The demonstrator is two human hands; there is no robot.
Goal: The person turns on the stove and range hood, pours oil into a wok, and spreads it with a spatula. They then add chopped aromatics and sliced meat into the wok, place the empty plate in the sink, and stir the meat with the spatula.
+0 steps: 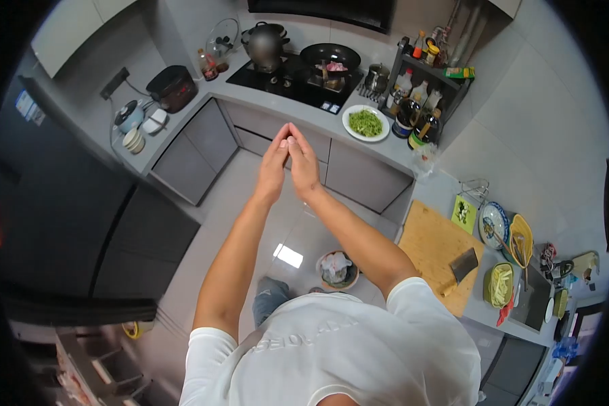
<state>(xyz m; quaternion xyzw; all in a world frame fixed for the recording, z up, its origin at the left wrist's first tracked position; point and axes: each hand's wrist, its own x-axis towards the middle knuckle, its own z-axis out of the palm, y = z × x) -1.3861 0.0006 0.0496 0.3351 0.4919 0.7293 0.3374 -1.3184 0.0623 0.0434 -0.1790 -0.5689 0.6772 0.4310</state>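
Note:
Both arms stretch forward over the floor. My left hand [272,170] and my right hand [303,164] meet at the fingertips and thumbs, with the fingers held straight. A narrow gap shows between the palms, and I see nothing held in either hand. Beyond them are the counter's grey drawers. Past the fingertips, on the counter, stand a black hob [275,82], a wok [345,54] with pinkish food in it, and a white plate [350,131] of chopped greens.
To the right, a cutting board [426,237] bears a cleaver [463,265]. Near the sink [533,298] is a basket of pale cut strips [499,284]. A lined bin [338,269] stands by my feet. Bottles [407,111] fill the rack side; a dark fridge [61,196] stands left.

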